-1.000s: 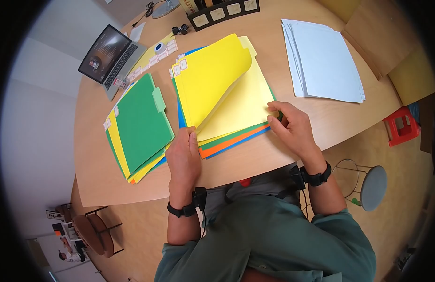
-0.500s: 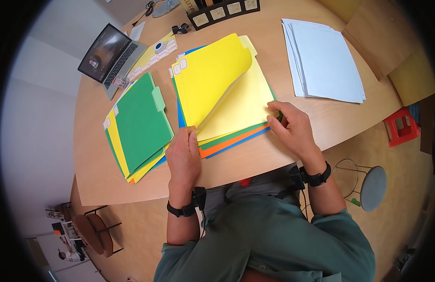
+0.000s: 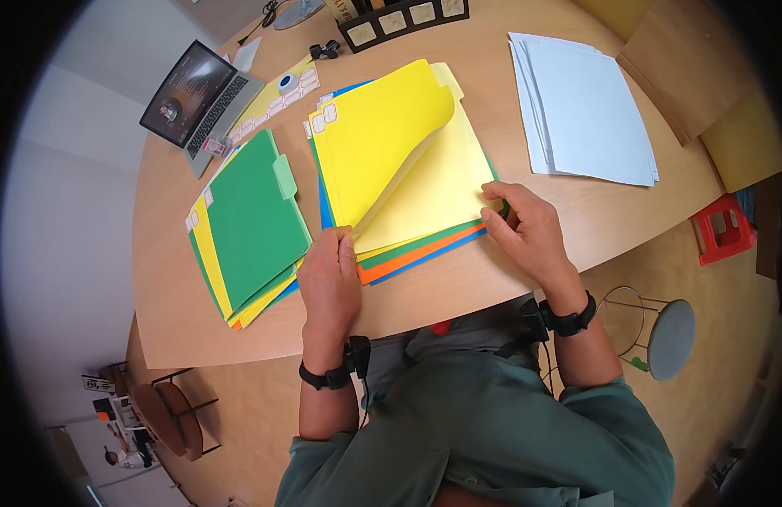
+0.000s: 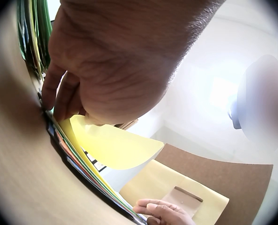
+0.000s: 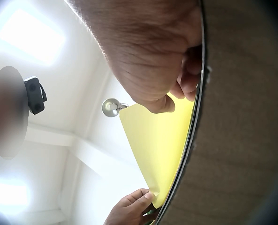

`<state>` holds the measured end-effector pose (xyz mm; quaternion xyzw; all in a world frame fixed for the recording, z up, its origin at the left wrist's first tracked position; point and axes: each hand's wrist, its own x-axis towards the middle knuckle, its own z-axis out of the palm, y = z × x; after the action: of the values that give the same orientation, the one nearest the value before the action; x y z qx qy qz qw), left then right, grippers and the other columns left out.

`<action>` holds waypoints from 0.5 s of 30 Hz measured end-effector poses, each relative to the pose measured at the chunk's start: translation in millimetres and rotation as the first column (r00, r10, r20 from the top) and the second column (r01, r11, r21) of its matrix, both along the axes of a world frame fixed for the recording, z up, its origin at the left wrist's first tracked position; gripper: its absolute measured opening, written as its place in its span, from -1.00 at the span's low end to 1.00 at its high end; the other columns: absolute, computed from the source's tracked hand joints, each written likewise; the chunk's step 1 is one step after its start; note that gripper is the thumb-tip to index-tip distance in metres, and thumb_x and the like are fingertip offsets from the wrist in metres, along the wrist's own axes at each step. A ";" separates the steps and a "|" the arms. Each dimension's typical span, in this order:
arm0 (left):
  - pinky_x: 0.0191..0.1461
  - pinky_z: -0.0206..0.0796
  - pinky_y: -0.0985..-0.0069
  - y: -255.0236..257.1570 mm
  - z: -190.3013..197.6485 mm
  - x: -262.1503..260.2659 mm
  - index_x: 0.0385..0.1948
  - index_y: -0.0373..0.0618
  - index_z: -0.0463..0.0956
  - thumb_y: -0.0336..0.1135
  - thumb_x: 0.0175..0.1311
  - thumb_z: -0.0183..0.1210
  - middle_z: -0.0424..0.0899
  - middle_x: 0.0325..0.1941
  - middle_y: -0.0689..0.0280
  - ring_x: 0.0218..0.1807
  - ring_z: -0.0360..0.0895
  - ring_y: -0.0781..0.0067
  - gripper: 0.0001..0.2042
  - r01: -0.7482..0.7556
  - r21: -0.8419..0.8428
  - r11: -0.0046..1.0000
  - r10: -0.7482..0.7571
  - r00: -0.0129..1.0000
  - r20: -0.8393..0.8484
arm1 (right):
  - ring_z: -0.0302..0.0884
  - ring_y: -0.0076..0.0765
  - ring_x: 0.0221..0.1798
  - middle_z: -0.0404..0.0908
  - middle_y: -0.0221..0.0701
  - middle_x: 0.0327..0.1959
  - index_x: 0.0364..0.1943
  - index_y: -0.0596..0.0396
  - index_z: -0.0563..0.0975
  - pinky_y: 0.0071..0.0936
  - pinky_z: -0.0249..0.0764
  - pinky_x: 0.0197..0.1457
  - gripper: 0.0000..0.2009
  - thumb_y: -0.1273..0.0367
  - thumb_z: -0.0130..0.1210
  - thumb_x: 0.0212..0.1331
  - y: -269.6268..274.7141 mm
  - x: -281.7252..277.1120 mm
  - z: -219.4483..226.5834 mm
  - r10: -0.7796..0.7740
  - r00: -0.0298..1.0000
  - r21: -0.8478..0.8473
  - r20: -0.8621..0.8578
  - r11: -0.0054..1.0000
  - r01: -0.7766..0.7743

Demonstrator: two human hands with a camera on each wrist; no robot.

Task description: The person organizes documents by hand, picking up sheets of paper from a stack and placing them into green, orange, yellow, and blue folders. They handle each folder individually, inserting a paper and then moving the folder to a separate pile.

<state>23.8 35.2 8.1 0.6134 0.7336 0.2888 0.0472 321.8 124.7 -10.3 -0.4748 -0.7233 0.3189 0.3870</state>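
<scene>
A yellow file folder [image 3: 378, 114] lies on top of a stack of coloured folders, its front cover lifted in a curl along the right side. My left hand [image 3: 330, 275] pinches that folder at its near left corner, which the right wrist view also shows. Green, orange and blue folders [image 3: 425, 264] stick out underneath along the near edge. At the stack's near right corner rests my right hand [image 3: 529, 230], fingers loosely bent, thumb and index finger apart over the pale yellow inside. Its other fingers are partly hidden at the edge.
To the left lies a second stack topped by a green folder [image 3: 257, 224]. White papers [image 3: 585, 114] lie at the right. Behind are a laptop [image 3: 196, 101], a label sheet [image 3: 277, 106], a tape roll [image 3: 287, 83] and a dark organizer [image 3: 404, 25]. A round stool [image 3: 672, 338] stands beside the table.
</scene>
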 end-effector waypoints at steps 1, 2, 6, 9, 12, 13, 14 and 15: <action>-0.10 0.47 0.08 -0.1 0.0 -0.1 -0.03 -0.19 0.68 -0.32 0.65 0.14 0.73 -0.26 0.02 -0.20 0.69 -0.08 -0.82 -0.001 0.000 1.000 0.001 1.000 0.000 | 0.68 -0.32 -0.42 0.82 -0.19 0.00 0.16 0.21 0.69 -0.39 0.62 -0.25 -0.64 0.32 0.36 0.36 0.0 0.0 0.1 -0.001 1.000 0.002 0.002 1.000 0.001; -0.10 0.47 0.07 -0.1 0.2 -0.1 -0.03 -0.19 0.68 -0.31 0.65 0.14 0.74 -0.26 0.02 -0.19 0.69 -0.09 -0.82 -0.001 -0.002 1.000 0.001 1.000 0.008 | 0.68 -0.32 -0.42 0.82 -0.19 0.00 0.16 0.21 0.69 -0.39 0.62 -0.25 -0.64 0.32 0.36 0.36 0.2 -0.3 -1.4 -0.001 1.000 0.003 0.002 1.000 0.001; -0.07 0.48 0.06 0.0 -0.2 -0.3 -0.04 -0.19 0.68 -0.31 0.65 0.14 0.74 -0.24 0.01 -0.17 0.70 -0.10 -0.82 -0.008 -0.012 1.000 0.008 0.999 0.031 | 0.49 -0.52 -0.48 0.82 -0.28 -0.08 0.18 0.22 0.69 -0.49 0.48 -0.32 -0.64 0.40 0.38 0.35 0.7 -1.0 -5.6 -0.004 1.000 0.043 -0.025 0.999 0.005; -0.07 0.48 0.07 0.0 -0.6 -0.5 -0.04 -0.20 0.68 -0.31 0.65 0.14 0.74 -0.24 0.01 -0.17 0.69 -0.10 -0.82 -0.006 -0.004 1.000 0.006 1.000 0.027 | 0.58 -0.42 -0.45 0.82 -0.23 -0.05 0.17 0.22 0.69 -0.44 0.55 -0.29 -0.64 0.36 0.37 0.35 0.2 -0.4 -1.1 -0.003 1.000 0.019 -0.007 1.000 0.003; -0.06 0.48 0.07 -0.3 0.0 -0.3 -0.04 -0.20 0.68 -0.31 0.64 0.14 0.74 -0.23 0.01 -0.16 0.69 -0.10 -0.82 -0.011 -0.016 1.000 0.011 0.999 0.034 | 0.67 -0.32 -0.43 0.82 -0.19 -0.02 0.16 0.22 0.69 -0.39 0.62 -0.25 -0.63 0.33 0.36 0.35 0.1 -0.1 -0.8 -0.003 1.000 -0.002 0.008 1.000 0.003; -0.06 0.48 0.07 -0.3 0.0 -0.2 -0.04 -0.20 0.68 -0.31 0.64 0.14 0.74 -0.23 0.01 -0.16 0.69 -0.10 -0.82 -0.011 -0.016 1.000 0.012 0.999 0.034 | 0.67 -0.32 -0.43 0.82 -0.19 -0.02 0.16 0.22 0.69 -0.39 0.62 -0.25 -0.63 0.33 0.36 0.35 0.1 -0.1 -1.6 -0.004 1.000 -0.001 0.008 1.000 0.004; -0.06 0.48 0.07 -0.3 0.0 -0.2 -0.04 -0.20 0.68 -0.31 0.64 0.14 0.74 -0.23 0.01 -0.16 0.69 -0.10 -0.81 -0.009 -0.011 1.000 0.010 0.999 0.034 | 0.67 -0.32 -0.43 0.82 -0.19 -0.02 0.16 0.22 0.69 -0.39 0.62 -0.25 -0.63 0.33 0.36 0.35 0.2 -0.4 -3.3 -0.004 1.000 -0.002 0.009 1.000 0.004; -0.06 0.48 0.07 -0.3 -0.1 -0.1 -0.04 -0.20 0.68 -0.31 0.64 0.14 0.74 -0.23 0.01 -0.16 0.68 -0.10 -0.81 -0.007 -0.006 1.000 0.008 0.999 0.034 | 0.58 -0.43 -0.45 0.82 -0.24 -0.05 0.17 0.22 0.69 -0.44 0.54 -0.28 -0.64 0.36 0.37 0.36 0.4 -0.8 -5.6 -0.006 1.000 0.019 -0.014 1.000 0.006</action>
<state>23.7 34.8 8.0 0.6056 0.7358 0.2971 0.0602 321.1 125.1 -15.9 -0.4710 -0.7221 0.3144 0.3975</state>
